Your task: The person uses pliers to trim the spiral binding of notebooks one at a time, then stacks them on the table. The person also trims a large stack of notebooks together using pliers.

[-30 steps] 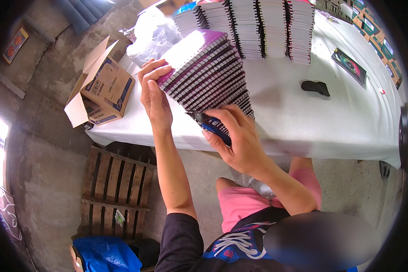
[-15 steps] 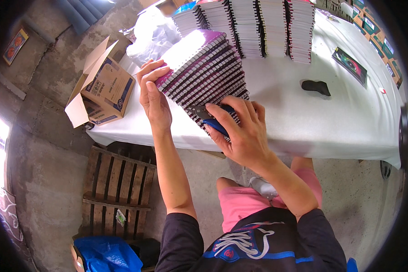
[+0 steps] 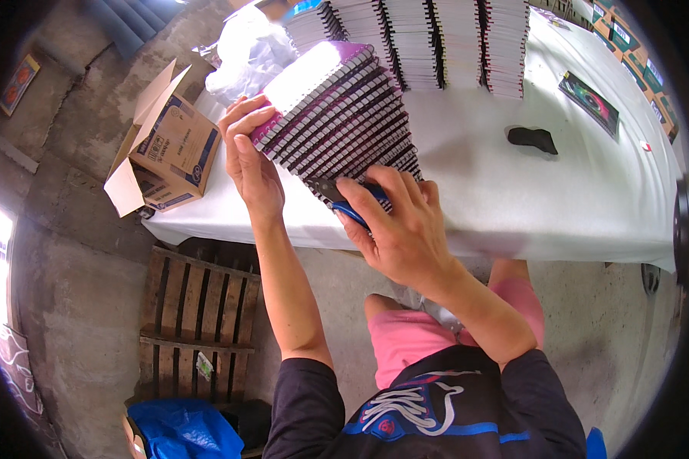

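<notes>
Your left hand (image 3: 254,164) steadies the slanted notebook stack (image 3: 337,115); your right hand (image 3: 398,222) grips blue-handled pliers (image 3: 344,200) at its near end.

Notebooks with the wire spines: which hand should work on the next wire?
Probably the right hand. It already holds the blue-handled pliers against the wire edge of the fanned notebooks. The left hand is busy steadying the stack's side on the table.

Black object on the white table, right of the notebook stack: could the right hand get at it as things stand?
Probably yes. The black object lies alone on bare tablecloth, with nothing between it and the right hand. That hand already grips a blue-handled tool, though, so it isn't free.
</notes>
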Action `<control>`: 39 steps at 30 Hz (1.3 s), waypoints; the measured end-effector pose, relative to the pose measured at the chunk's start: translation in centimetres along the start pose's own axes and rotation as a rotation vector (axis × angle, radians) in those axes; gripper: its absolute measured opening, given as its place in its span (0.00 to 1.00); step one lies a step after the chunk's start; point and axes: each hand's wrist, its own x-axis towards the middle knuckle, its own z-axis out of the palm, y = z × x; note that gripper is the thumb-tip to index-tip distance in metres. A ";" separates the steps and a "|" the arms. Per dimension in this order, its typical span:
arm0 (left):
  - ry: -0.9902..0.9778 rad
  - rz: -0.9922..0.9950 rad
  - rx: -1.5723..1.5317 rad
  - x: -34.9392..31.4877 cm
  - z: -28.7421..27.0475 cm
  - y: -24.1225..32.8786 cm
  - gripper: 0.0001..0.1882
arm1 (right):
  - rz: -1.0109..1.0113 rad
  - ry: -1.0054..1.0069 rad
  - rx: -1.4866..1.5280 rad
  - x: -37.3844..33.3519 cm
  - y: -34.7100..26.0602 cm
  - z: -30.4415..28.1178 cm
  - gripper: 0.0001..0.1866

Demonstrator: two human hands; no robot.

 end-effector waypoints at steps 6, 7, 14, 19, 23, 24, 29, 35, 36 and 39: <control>0.009 0.011 -0.004 0.1 0.1 0.1 0.24 | 0.000 -0.005 0.003 0.2 -0.1 -0.1 0.18; 0.012 0.005 -0.004 0.2 0.2 0.2 0.24 | 0.010 -0.027 0.033 0.1 -0.2 0.0 0.17; -0.013 0.025 0.000 0.1 0.0 0.3 0.24 | 0.769 -0.557 1.197 1.3 -0.4 -1.8 0.11; -0.019 -0.002 -0.022 0.1 -0.2 0.4 0.24 | 0.170 -0.014 0.337 -0.5 -0.2 -0.2 0.15; -0.021 -0.019 -0.038 0.2 0.0 0.3 0.24 | 0.064 0.032 0.139 -0.7 0.3 0.1 0.19; -0.020 -0.012 -0.022 0.3 0.0 0.4 0.24 | 0.055 0.030 0.126 -0.6 0.3 0.2 0.19; -0.011 -0.014 -0.034 0.2 0.1 0.4 0.24 | 0.043 -0.019 0.070 -0.6 0.1 0.6 0.18; -0.001 0.001 -0.031 0.1 0.2 0.3 0.24 | 0.030 0.000 0.140 -0.8 0.2 0.6 0.14; -0.001 0.003 -0.030 0.1 0.2 0.3 0.24 | 0.114 -0.058 0.301 -0.8 0.1 0.7 0.13; -0.013 0.021 -0.026 0.1 0.1 0.2 0.24 | 0.480 -0.294 0.891 -0.5 -0.1 0.1 0.11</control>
